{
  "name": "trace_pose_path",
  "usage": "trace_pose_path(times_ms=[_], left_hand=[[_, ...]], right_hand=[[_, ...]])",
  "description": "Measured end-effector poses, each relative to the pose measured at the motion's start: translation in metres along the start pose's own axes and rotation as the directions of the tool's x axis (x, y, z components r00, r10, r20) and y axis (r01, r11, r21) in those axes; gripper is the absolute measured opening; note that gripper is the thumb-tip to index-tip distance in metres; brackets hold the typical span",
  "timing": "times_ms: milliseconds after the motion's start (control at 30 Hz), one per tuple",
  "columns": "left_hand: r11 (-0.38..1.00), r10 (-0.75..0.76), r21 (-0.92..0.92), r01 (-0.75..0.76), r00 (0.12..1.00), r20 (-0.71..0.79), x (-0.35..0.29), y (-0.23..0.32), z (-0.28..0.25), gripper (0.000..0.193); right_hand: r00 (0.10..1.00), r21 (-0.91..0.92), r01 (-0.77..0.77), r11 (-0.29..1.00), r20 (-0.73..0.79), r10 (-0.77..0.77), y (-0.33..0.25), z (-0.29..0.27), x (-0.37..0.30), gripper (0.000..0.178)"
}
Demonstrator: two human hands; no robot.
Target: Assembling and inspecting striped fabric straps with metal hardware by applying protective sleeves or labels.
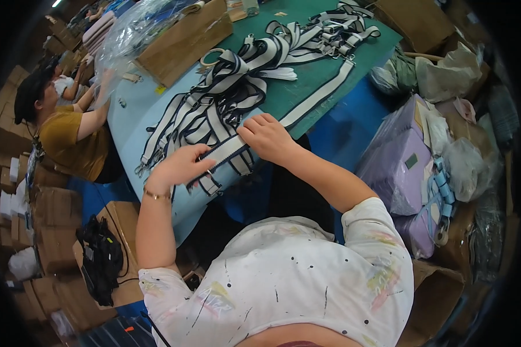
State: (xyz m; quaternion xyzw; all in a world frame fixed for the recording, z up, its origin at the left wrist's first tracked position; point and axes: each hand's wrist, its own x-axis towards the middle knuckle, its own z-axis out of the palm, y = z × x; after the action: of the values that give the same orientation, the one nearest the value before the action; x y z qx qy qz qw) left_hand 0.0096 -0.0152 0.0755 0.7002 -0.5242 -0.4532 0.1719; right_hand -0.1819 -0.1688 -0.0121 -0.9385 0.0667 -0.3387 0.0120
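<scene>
Pinching a dark-edged white strap point(226, 152), the right hand point(266, 136) sits near the left hand point(182, 168), whose grip I cannot tell. Between them, the strap seems unfinished; beyond both, the strap heap's point(228, 87) progress is unclear.

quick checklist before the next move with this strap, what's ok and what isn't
1. Right hand on the held strap: ok, fingers curled over it.
2. Left hand gripping firmly: cannot tell; it is at the same strap, but its grip is partly hidden.
3. Strap flat between the hands: ok, no twist shows.
4. Strap clear of the others: not ok, it crosses the near side of the strap pile.
5. Metal fitting near the left hand properly seated: cannot tell, too small and partly covered.
6. Co-worker clear of the strap: ok, across at the table's left side.
</scene>
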Motion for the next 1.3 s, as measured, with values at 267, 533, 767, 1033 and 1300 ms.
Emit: trace_pose_path(times_ms=[267,533,767,1033,1300], left_hand=[[0.991,0.066,-0.112,-0.080,0.990,-0.122,-0.007,-0.064,0.005,0.061],[0.983,0.104,0.180,-0.048,0.943,-0.316,-0.033,-0.050,0.024,0.060],[0.797,0.548,0.585,-0.149,0.587,-0.597,0.002,-0.028,0.076,0.059],[0.943,0.324,0.285,-0.171,0.669,-0.669,0.001,-0.043,0.071,0.050],[0.744,0.608,0.633,-0.213,0.608,-0.511,0.003,-0.052,0.076,0.050]], right_hand=[[0.996,-0.094,-0.022,0.995,0.086,0.030,-0.006,0.020,0.002,0.018],[0.995,-0.176,0.026,0.984,0.103,-0.007,-0.009,0.018,0.006,0.025],[0.995,-0.193,0.027,0.981,0.101,-0.007,-0.013,0.019,0.008,0.024],[0.989,-0.153,-0.027,0.988,0.142,0.049,-0.013,0.015,0.006,0.026],[0.988,-0.153,-0.030,0.988,0.147,0.053,-0.011,0.016,0.005,0.028]])
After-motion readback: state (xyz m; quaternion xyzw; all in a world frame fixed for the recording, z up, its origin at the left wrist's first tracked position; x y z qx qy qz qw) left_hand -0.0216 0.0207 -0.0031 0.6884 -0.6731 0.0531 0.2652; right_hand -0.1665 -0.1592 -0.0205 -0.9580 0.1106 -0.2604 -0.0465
